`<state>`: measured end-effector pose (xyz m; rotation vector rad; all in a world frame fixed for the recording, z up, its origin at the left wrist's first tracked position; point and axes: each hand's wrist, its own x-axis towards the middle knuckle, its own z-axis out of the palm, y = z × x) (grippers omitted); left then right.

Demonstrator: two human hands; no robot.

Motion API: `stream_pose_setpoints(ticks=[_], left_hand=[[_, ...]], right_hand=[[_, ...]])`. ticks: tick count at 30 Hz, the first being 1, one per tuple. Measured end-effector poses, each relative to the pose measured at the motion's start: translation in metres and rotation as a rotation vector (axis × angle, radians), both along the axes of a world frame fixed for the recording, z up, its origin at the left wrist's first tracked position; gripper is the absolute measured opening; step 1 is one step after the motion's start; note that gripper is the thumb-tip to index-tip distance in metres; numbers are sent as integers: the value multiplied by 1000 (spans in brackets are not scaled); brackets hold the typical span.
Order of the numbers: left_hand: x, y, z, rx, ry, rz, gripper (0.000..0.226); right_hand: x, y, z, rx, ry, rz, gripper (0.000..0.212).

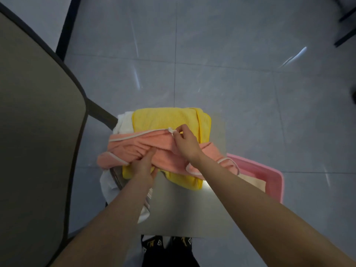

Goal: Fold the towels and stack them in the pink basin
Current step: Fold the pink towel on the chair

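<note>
A salmon-pink towel with white piping lies crumpled across a yellow towel on a small grey table. My right hand pinches the white loop at the pink towel's upper corner. My left hand grips a fold of the same towel lower down. A white towel peeks out at the left under the yellow one. The pink basin stands at the table's right side, with a pale folded cloth inside it.
A large beige table top with a dark rim fills the left side. White cloth hangs off the small table's left edge. Grey tiled floor lies beyond. Dark furniture legs stand at the top right.
</note>
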<state>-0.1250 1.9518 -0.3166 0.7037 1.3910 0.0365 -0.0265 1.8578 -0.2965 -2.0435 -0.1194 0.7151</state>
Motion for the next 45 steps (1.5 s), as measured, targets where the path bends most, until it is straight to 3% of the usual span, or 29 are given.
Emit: stream_pose_setpoints(ticks=[3, 6, 9, 12, 15, 19, 21, 24, 27, 30, 32, 34, 36, 38, 39, 41, 43, 45], left_hand=[[-9, -2, 15, 197, 149, 1, 99], [-13, 3, 36, 394, 103, -89, 72], [-8, 15, 39, 244, 13, -205, 51], [2, 28, 47, 169, 5, -150, 39], [16, 30, 79, 407, -53, -112, 47], [47, 12, 153, 469, -357, -106, 57], [72, 7, 191, 489, -457, -173, 67], [111, 6, 247, 553, -506, -287, 88], [129, 10, 290, 606, -532, -339, 82], [124, 10, 311, 745, -554, -438, 74], [102, 4, 300, 892, -546, -574, 72], [64, -1, 261, 1095, -386, -808, 71], [21, -1, 209, 1268, -203, -1180, 65], [-34, 5, 147, 1315, -43, -1477, 60], [-59, 12, 117, 1248, 38, -1575, 63], [-108, 31, 63, 1186, 195, -1659, 65], [-140, 41, 20, 1284, 372, -1772, 63], [-140, 35, 6, 1432, 354, -1835, 62]], right_hand=[[-16, 2, 11, 121, -4, 20, 15], [-43, -5, 10, 149, 59, 162, 15], [-60, -16, 9, 111, 71, 358, 26], [-64, -32, 10, -116, -190, 504, 36], [-55, -55, 8, -351, -477, 421, 29], [-21, -93, 22, -692, -456, 279, 36], [1, -106, 44, -747, -496, 149, 43], [33, -107, 86, -677, -698, -8, 47], [54, -100, 134, -470, -886, -108, 52], [59, -90, 175, -305, -1038, -11, 25], [50, -87, 183, -294, -1092, 167, 15], [31, -87, 169, -347, -1118, 370, 23], [4, -93, 142, -374, -1121, 563, 36], [-27, -105, 105, -397, -1091, 730, 33], [-42, -113, 83, -421, -1066, 794, 36], [-70, -132, 39, -515, -983, 828, 50], [-94, -154, 2, -617, -900, 693, 47], [-112, -172, -28, -675, -811, 544, 42]])
